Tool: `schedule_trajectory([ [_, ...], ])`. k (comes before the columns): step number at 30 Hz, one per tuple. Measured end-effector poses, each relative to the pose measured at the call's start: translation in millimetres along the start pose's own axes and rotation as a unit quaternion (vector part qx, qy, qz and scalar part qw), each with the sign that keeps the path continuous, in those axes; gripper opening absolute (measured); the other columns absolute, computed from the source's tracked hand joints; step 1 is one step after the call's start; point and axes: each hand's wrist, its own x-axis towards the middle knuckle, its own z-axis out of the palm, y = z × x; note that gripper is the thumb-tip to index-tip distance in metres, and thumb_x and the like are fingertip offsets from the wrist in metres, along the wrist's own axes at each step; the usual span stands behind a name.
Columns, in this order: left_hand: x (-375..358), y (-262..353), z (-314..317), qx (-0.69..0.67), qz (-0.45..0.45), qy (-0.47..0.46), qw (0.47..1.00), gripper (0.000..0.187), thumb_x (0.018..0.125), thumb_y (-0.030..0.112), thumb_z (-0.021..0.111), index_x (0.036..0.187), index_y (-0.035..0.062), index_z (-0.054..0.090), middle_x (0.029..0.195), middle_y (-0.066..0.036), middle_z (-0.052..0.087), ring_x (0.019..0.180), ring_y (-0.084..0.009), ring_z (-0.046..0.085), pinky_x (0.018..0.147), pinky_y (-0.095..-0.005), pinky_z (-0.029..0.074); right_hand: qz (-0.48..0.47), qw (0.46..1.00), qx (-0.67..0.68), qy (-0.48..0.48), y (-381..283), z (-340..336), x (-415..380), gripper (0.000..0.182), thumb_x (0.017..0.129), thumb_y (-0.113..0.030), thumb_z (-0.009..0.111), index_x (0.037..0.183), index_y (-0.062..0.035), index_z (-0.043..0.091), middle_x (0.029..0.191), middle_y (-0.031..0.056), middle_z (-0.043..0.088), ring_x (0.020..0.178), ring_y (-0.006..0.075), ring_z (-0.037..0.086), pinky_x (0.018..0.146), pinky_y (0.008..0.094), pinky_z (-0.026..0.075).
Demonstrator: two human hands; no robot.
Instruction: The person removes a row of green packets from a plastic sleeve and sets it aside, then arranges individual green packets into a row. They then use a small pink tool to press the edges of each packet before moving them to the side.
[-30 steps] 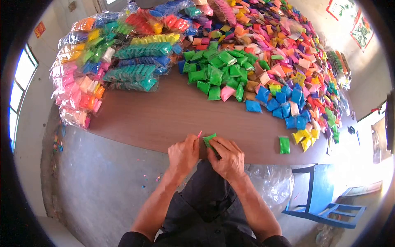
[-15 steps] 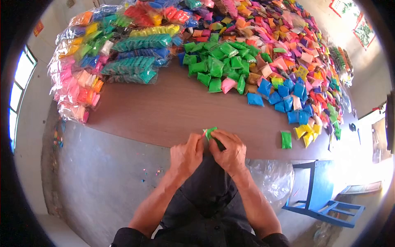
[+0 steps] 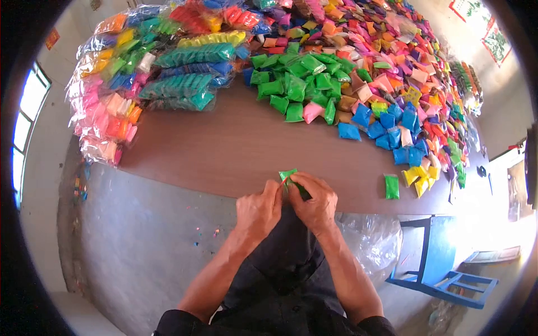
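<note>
Above my lap, at the table's front edge, both hands meet around a small green packet (image 3: 288,174). My right hand (image 3: 315,203) is closed, its thumb and fingers pinching the packet and hiding part of it. Against the packet's left side, my left hand (image 3: 259,210) is also closed, with a thin red piece (image 3: 284,181) at its fingertips. Too little of that piece shows to tell its kind. Another green packet (image 3: 392,186) lies alone on the table to the right of my hands.
Green packets (image 3: 295,87) are heaped on the brown table (image 3: 207,140), beside a large mixed-colour pile (image 3: 386,45). Blue packets (image 3: 386,126) and yellow packets (image 3: 420,178) lie at the right. Clear bags of packets (image 3: 179,89) are stacked left. A blue chair (image 3: 440,252) stands right.
More of the green packet shows above my fingers, and the red piece is plainer. My left hand has shifted slightly right against the packet; my right hand keeps its pinch.
</note>
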Motion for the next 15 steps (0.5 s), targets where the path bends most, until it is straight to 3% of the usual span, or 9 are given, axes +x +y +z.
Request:
schedule_trajectory([
  [4, 7.5, -14.8, 3.7, 0.040, 0.001, 0.035, 0.999, 0.014, 0.103, 0.018, 0.069, 0.095, 0.0115, 0.061, 0.065, -0.016, 0.068, 0.060, -0.0417, 0.070, 0.053, -0.0550, 0.052, -0.026, 1.000, -0.009, 0.000, 1.4, -2.6, -1.0, 0.023, 0.088, -0.013, 0.084, 0.109, -0.0065, 0.083, 0.117, 0.0143, 0.082, 0.103, 0.0339, 0.079, 0.091, 0.0424, 0.063],
  [15, 2.9, 0.5, -5.5, -0.020, -0.006, -0.031, 0.999, 0.007, 0.102, 0.017, 0.072, 0.106, 0.0126, 0.071, 0.072, -0.018, 0.071, 0.067, -0.0425, 0.073, 0.058, -0.0524, 0.054, -0.089, 0.996, -0.008, -0.019, 9.2, -10.7, -7.9, 0.023, 0.083, -0.007, 0.087, 0.105, -0.0061, 0.080, 0.116, 0.0099, 0.076, 0.104, 0.0343, 0.074, 0.088, 0.0436, 0.062],
])
